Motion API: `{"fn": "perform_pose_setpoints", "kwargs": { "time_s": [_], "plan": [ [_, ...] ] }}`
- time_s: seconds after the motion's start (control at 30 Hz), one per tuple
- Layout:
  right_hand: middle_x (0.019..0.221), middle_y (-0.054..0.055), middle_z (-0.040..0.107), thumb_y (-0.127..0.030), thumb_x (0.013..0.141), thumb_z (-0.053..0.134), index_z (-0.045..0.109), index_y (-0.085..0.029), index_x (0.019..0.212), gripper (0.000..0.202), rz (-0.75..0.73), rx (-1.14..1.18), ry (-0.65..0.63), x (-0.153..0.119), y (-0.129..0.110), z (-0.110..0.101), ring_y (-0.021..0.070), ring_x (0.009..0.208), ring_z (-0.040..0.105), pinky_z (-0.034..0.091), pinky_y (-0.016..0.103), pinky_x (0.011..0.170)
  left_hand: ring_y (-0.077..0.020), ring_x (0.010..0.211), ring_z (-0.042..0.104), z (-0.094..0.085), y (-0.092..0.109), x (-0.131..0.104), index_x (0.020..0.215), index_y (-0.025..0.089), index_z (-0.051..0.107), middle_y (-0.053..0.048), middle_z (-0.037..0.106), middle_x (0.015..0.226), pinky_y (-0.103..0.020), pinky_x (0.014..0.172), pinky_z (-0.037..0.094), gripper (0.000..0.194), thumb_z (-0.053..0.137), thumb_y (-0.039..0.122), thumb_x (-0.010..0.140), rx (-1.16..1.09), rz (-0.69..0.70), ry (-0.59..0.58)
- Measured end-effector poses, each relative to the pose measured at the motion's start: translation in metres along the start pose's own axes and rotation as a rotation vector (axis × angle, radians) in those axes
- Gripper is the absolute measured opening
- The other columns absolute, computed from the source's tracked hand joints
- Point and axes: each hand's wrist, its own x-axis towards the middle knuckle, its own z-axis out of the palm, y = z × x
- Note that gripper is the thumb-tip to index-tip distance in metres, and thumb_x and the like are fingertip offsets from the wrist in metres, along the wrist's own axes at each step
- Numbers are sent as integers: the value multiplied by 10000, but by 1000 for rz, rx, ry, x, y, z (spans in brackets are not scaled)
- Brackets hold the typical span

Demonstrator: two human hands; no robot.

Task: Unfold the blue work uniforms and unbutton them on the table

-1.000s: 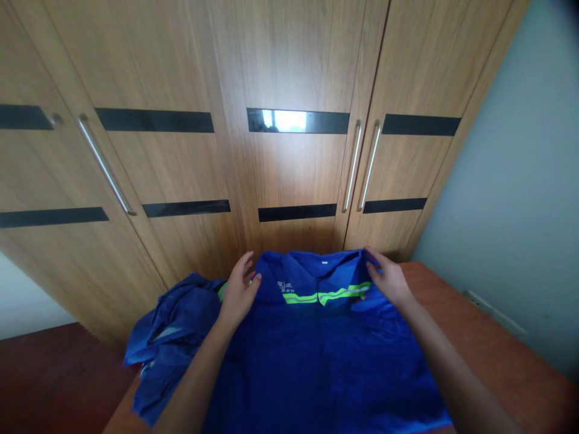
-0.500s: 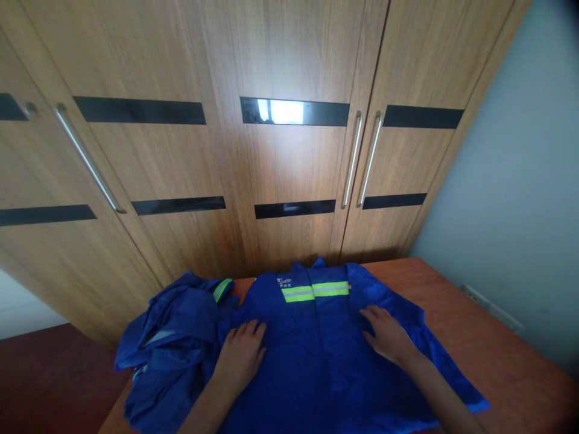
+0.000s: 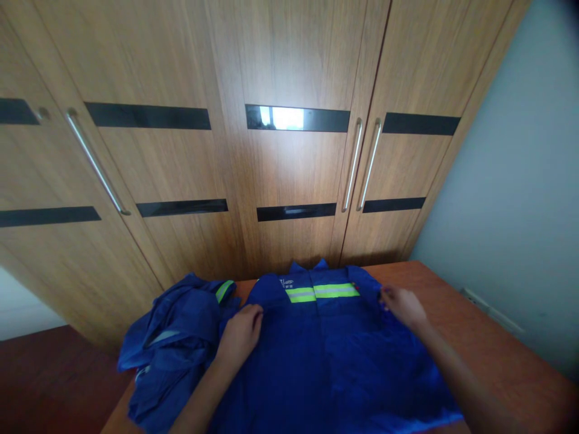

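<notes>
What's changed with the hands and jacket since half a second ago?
The right hand moved up and outward from the chest of the blue jacket; its fingers now appear to pinch fabric near the shoulder. The left hand shifted slightly up, fingers more curled; whether it grips is unclear. The crumpled blue garment and closed wardrobe doors stayed put.

Jacket was matt cloth, mostly smooth; its bands looked smooth too. Heap was matt cloth, creased. Cabinet looked wood-grained, satin. Strips were glossy. Handles were shiny metal. Table looked like smooth wood. Wall was matt.
</notes>
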Motion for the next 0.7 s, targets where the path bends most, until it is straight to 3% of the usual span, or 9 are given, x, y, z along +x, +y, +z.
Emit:
{"fn": "perform_pose_setpoints", "kwargs": {
  "time_s": [0.13,0.2,0.27,0.33,0.37,0.43,0.53,0.6,0.7],
  "plan": [
    [1198,191,614,-305,919,278,519,-121,1248,448,220,-4,268,21,38,-32,279,1012,639,498,379,791,-162,723,692,-48,-44,23,1068,174,568,-26,708,842,-247,676,533,350,282,329,940,-84,-186,221],
    [1240,180,591,-328,894,350,434,-131,1323,480,205,82,354,20,47,-32,272,1044,627,503,381,823,-203,814,689,-71,-63,25,1120,156,534,-71,699,947,-308,736,535,340,308,314,921,-68,-289,357],
    [1220,145,611,-339,873,404,433,-155,1321,485,82,179,308,12,46,-19,241,1016,641,508,356,845,-240,897,664,-85,-69,19,1132,153,536,-98,674,1015,-364,807,519,324,380,299,890,-27,-338,523],
    [1224,124,615,-324,876,395,484,-170,1279,441,-69,184,135,1,41,0,225,1025,638,495,355,890,-245,945,639,-85,-60,7,1117,158,556,-102,653,1047,-380,870,496,306,416,281,874,-16,-258,609],
    [1233,117,614,-309,873,395,514,-174,1252,420,-126,159,47,-4,37,11,224,1053,626,477,361,924,-237,960,630,-81,-52,0,1102,162,567,-100,647,1055,-373,896,485,293,415,270,876,-26,-173,594],
    [1234,107,620,-246,839,418,558,-172,1213,405,-189,107,-65,-12,30,28,221,1121,589,425,369,992,-224,1008,611,-64,-30,-14,1077,182,587,-90,646,1070,-356,945,458,276,397,241,886,-58,18,443],
    [1207,100,638,-140,740,467,606,-164,1167,449,-225,58,-153,-20,25,43,218,1150,567,387,366,1021,-210,1024,609,-31,-2,-29,1082,225,619,-65,663,1084,-351,943,452,310,389,175,880,-25,206,55],
    [1180,100,646,-122,693,495,632,-182,1135,467,-229,12,-193,-23,23,44,249,1139,567,363,434,1025,-237,1116,570,-12,7,-33,1179,246,588,-73,627,1203,-398,975,420,385,457,146,832,66,208,-133],
    [1112,111,667,-128,664,523,656,-197,1097,459,-243,-44,-228,-24,21,38,300,1108,570,308,539,1018,-296,1234,481,5,8,-32,1291,242,513,-114,554,1312,-490,1038,329,552,577,176,747,188,128,-266]
  ]
}}
